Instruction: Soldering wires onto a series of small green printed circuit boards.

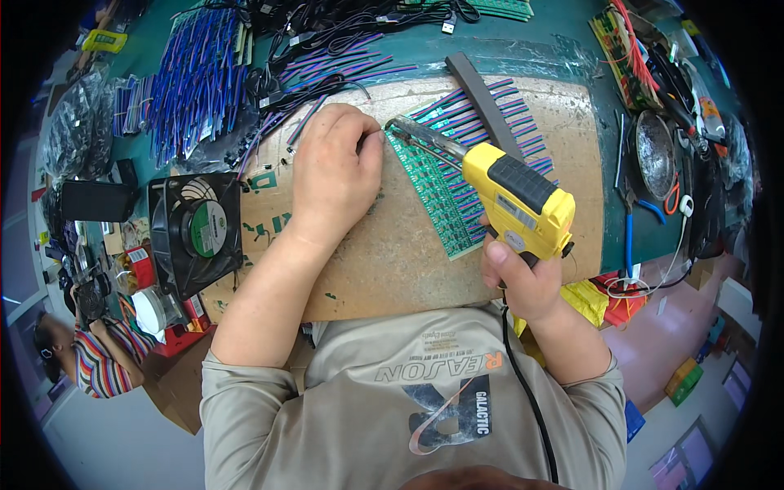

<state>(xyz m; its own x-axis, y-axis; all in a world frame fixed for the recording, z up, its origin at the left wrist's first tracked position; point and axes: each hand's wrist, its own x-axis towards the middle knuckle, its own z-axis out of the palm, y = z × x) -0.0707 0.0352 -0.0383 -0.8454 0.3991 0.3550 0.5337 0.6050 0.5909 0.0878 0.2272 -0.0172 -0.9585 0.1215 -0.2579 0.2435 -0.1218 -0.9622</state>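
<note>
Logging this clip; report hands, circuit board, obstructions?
Right hand gripping yellow soldering gun, tip near green circuit board panel. Left hand curled beside tip, grip unclear. Gray bar across wires.

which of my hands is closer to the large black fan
Left: your left hand is right of the fan; your right hand, holding the yellow soldering gun, is farther right.

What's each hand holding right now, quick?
Left hand: curled beside the green circuit board; can't tell if it's holding anything.
Right hand: closed, holding the yellow soldering gun.
</note>
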